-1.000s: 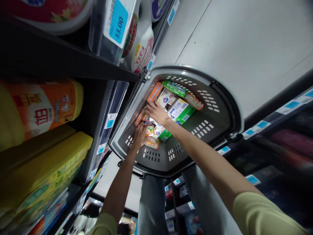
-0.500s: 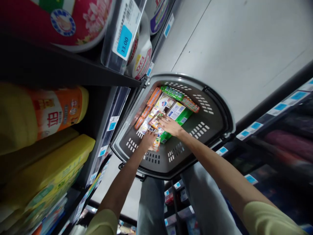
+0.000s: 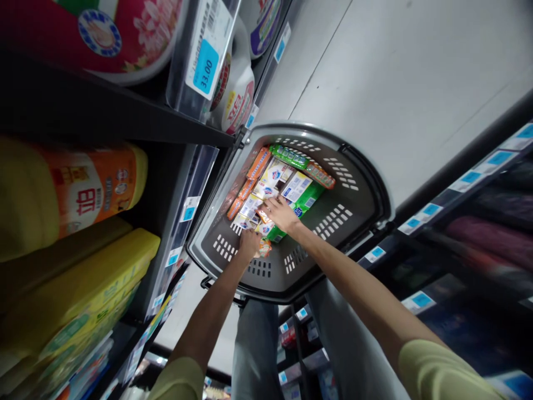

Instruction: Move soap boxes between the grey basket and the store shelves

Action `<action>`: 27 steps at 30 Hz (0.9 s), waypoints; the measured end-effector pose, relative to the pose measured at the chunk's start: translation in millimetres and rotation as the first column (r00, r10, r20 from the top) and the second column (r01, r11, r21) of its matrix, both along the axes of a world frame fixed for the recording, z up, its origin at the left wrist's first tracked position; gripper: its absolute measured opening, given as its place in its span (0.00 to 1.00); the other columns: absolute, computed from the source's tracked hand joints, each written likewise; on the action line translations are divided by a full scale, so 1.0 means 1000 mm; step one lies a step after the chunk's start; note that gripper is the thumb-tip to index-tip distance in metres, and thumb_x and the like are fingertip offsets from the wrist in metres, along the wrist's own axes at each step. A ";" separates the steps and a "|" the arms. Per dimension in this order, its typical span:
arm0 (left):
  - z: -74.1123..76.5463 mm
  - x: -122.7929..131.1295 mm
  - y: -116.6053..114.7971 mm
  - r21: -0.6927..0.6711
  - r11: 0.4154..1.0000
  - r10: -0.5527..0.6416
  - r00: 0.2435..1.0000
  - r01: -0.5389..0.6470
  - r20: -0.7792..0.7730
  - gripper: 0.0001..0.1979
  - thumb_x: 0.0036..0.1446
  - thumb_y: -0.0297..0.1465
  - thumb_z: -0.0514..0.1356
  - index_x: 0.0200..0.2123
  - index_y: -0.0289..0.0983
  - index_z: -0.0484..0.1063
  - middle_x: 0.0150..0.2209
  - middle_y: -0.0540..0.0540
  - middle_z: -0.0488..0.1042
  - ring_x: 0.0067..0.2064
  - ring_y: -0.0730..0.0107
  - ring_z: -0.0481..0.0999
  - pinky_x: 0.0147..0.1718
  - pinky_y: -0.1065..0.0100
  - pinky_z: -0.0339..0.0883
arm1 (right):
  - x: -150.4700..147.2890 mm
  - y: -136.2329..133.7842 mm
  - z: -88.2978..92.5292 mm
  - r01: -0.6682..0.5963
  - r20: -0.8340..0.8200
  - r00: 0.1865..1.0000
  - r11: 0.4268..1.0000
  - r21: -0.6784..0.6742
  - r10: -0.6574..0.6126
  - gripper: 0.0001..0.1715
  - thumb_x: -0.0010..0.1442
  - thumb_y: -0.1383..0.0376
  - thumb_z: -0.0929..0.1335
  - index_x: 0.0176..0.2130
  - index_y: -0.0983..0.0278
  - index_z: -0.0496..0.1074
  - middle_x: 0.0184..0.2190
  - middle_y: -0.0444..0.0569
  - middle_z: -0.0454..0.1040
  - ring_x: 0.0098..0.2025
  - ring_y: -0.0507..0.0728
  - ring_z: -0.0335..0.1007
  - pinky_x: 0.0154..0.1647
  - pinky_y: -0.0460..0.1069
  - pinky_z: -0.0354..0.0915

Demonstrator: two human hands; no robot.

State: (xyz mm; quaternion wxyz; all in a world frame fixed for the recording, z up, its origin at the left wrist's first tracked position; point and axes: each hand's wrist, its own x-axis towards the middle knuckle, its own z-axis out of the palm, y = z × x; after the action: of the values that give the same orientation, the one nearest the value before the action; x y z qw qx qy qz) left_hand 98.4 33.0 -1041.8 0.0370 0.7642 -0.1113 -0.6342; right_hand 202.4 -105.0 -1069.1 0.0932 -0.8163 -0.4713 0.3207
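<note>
A grey shopping basket holds boxed and wrapped goods. Orange packs line its left side, and a green pack lies along the far wall. White and yellow boxes fill the middle, beside a green box. My right hand is closed over a small orange pack above the white boxes. Lower left, my left hand has its fingers curled round an orange and green pack near the basket's near wall.
Shelves with yellow bottles, yellow packs and a pink container rise at the left. Another shelf with price tags runs along the right. Pale floor lies beyond the basket; my legs are below it.
My right hand has shifted slightly left, and the small pack under it has moved from lying visible on the boxes to mostly covered. My left hand has turned and lowered a little.
</note>
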 end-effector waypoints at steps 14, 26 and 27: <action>0.010 0.001 0.005 -0.038 0.986 0.153 0.977 -0.160 -0.149 0.40 0.45 0.36 0.75 0.59 0.32 0.67 0.53 0.34 0.77 0.54 0.48 0.77 0.52 0.51 0.72 | -0.015 -0.033 0.081 0.793 -0.525 0.359 0.549 -0.264 -0.772 0.36 0.40 0.57 0.79 0.46 0.62 0.65 0.44 0.50 0.73 0.42 0.61 0.73 0.45 0.55 0.70; 0.276 -0.043 0.033 -0.048 0.829 0.555 0.831 -0.557 -0.046 0.45 0.47 0.45 0.70 0.66 0.41 0.59 0.61 0.39 0.73 0.60 0.52 0.75 0.55 0.60 0.71 | 0.013 -0.046 0.373 0.843 -0.847 -0.525 0.084 -0.531 -0.088 0.42 0.43 0.54 0.82 0.54 0.56 0.68 0.45 0.49 0.80 0.42 0.62 0.80 0.43 0.57 0.76; 0.306 -0.049 0.032 -0.036 0.809 0.587 0.809 -0.587 -0.031 0.44 0.45 0.44 0.71 0.65 0.43 0.60 0.60 0.41 0.75 0.59 0.53 0.76 0.55 0.60 0.72 | 0.016 -0.047 0.403 0.856 -0.862 -0.499 0.107 -0.506 -0.086 0.43 0.43 0.57 0.82 0.55 0.55 0.68 0.47 0.50 0.80 0.44 0.63 0.80 0.45 0.58 0.76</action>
State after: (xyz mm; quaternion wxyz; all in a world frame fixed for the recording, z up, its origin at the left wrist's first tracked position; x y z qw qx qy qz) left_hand 49.3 65.3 -735.7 0.2487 0.7544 0.1165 -0.5963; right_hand 217.9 -152.3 -665.8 0.7736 -0.3731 0.2590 0.4419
